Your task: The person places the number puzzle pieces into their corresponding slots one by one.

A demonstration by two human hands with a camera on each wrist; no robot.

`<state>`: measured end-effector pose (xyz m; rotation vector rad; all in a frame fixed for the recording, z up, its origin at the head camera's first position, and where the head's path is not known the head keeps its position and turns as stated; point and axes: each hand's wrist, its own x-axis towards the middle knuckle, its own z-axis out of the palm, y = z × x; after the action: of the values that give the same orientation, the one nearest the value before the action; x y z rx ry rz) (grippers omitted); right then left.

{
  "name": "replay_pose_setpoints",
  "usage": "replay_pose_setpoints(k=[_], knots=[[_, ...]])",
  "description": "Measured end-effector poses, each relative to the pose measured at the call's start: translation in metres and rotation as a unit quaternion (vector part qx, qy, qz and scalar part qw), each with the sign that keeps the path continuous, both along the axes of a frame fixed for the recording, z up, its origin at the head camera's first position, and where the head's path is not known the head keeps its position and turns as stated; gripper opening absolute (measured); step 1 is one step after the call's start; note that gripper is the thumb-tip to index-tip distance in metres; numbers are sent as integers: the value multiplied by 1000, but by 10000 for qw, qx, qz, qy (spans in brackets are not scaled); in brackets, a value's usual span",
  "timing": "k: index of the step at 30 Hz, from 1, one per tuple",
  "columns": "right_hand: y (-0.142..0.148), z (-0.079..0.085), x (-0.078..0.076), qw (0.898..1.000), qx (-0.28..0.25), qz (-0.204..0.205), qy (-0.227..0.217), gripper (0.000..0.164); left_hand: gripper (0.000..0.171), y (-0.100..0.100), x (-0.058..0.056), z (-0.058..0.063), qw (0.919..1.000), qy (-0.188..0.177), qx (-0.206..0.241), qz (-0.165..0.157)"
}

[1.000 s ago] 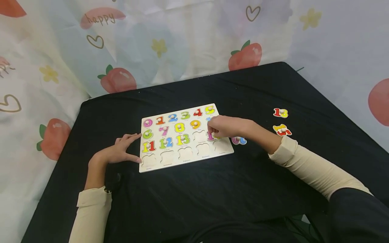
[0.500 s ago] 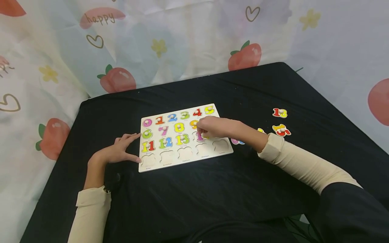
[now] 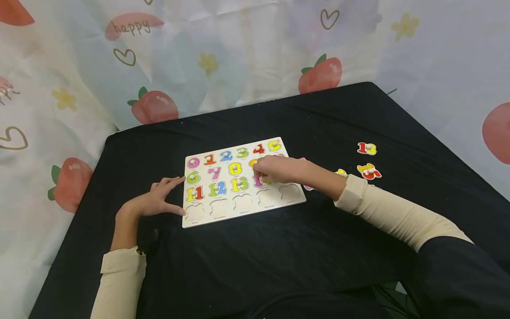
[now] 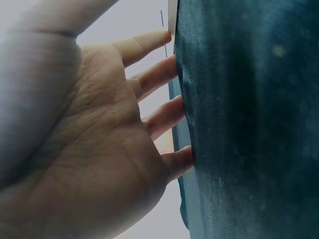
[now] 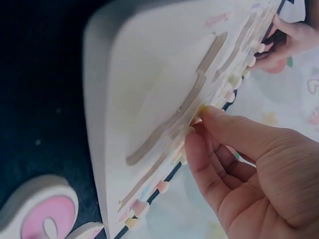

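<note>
A white wooden number puzzle board (image 3: pixel 255 212) lies on the black cloth, with knobbed number pieces in its upper rows. My right hand (image 3: pixel 279 169) is over the third row, thumb and index finger pinching a purple-and-yellow 14 piece (image 3: pixel 257 182) at its slot. In the right wrist view, the pinching fingertips (image 5: pixel 207 113) are close over the board, and the hand hides most of the piece. At the board's left edge is my left hand (image 3: pixel 153 201), thumb and fingers spread, fingertips touching the edge. The left wrist view shows its palm (image 4: pixel 99 129) and extended fingers.
Right of the board lie a red-and-yellow number piece (image 3: pixel 367 148) and a yellow-and-red 15 piece (image 3: pixel 368 171). A yellow piece (image 3: pixel 341 172) and a pink-and-white piece (image 5: pixel 50 214) are partly hidden by the right forearm in the head view. Bottom-row slots show bare wood.
My right hand has moved left across the board, carrying the 14 piece from near the right edge to the fourteen slot. The left hand has stayed at the left edge.
</note>
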<state>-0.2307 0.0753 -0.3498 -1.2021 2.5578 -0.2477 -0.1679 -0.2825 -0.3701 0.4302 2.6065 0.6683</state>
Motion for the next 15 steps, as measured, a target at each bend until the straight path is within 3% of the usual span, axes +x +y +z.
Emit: replay_pose_setpoints(k=[7,15], knots=[[22,9,2,9995,84,-236,-166,26,106,2,0,0,10000,-34,-30,-8],[63,18,-5,9990,-106,-424,80,13,105,1,0,2,10000,-32,-55,-18]])
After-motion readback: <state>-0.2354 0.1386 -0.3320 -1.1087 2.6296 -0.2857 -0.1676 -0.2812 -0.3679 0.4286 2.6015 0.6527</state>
